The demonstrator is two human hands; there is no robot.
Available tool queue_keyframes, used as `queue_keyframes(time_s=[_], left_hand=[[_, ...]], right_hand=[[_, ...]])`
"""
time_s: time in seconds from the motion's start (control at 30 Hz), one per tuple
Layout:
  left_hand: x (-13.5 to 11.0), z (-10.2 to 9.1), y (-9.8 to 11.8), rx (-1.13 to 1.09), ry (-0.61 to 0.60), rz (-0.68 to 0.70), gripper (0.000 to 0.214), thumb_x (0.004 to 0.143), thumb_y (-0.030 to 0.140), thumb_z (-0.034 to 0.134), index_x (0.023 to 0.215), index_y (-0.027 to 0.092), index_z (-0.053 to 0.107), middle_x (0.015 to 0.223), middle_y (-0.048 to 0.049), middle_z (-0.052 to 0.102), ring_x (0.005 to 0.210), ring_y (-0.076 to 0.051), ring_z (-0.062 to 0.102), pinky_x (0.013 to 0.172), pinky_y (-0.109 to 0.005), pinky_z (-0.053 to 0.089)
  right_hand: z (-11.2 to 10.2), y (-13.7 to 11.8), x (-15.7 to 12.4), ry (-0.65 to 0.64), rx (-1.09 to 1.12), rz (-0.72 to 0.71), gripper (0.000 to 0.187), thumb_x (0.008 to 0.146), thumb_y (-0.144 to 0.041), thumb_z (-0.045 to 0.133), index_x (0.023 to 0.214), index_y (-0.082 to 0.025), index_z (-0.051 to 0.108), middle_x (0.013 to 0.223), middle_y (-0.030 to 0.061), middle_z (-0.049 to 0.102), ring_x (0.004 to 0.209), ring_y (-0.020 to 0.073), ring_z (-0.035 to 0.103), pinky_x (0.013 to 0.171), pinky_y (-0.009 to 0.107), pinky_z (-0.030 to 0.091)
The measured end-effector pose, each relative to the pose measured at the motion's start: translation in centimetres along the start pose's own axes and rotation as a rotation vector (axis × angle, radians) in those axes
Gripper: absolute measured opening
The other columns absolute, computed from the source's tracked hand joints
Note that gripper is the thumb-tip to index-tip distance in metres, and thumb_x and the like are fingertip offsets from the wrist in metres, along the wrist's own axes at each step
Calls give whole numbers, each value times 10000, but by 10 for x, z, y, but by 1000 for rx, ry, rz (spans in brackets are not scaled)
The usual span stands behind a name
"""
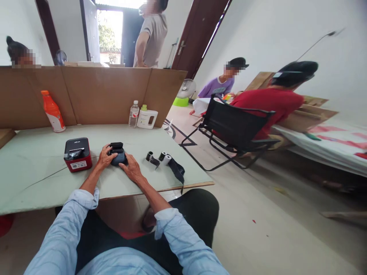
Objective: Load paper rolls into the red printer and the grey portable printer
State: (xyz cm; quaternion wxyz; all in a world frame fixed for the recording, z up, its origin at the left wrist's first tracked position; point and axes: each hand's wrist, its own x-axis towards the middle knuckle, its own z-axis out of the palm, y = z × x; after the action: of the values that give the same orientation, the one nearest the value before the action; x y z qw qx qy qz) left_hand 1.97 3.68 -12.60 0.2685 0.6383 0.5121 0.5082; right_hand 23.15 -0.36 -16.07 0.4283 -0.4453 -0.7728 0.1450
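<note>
A small dark portable printer [118, 157] rests on the pale green tabletop, its black lid tilted up at the back. My left hand [106, 156] grips its left side, with the thumb lying across the front. On the opposite side, the fingers of my right hand [131, 167] close around the right edge. To the left stands a red and black desktop printer [78, 154] with a white label on its front. Right of my hands lie a small black roll [149, 156] with a loose strip, and a white-ended roll [166, 159] beside a long dark ribbon [176, 170] that hangs over the table edge.
A cardboard screen [106, 95] borders the table's back. Before it stand an orange bottle [53, 112], a clear bottle [133, 114] and a white jug [147, 117]. A folding chair [236, 120] with a seated person is at right; other people are beyond.
</note>
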Motion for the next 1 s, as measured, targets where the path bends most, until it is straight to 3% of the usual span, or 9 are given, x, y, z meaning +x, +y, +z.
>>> queue_keyframes(time_s=[0.23,0.6,1.0], left_hand=[[-5,0,0,7,17,-1,425,740,410,878,1077,165,792,1527,-181,564,1475,-377,527,1279,-523,397],[-9,-4,9,-47,-3,-28,447,742,479,855,1065,177,788,1553,-175,541,1476,-370,519,1219,-520,469],[-15,-3,26,-12,-44,-87,483,769,521,827,1138,212,785,1572,-151,542,1424,-353,587,1154,-489,543]], right_hand=[[4,-1,-2,28,-1,-13,637,949,-344,687,1549,-204,523,1357,166,673,1242,317,665,1086,506,568],[-1,-9,-3,32,17,8,643,950,-327,695,1554,-203,517,1364,166,675,1250,313,668,1086,512,572],[-11,-21,-13,13,17,72,664,984,-317,682,1587,-125,481,1442,234,640,1310,355,638,1111,548,565]])
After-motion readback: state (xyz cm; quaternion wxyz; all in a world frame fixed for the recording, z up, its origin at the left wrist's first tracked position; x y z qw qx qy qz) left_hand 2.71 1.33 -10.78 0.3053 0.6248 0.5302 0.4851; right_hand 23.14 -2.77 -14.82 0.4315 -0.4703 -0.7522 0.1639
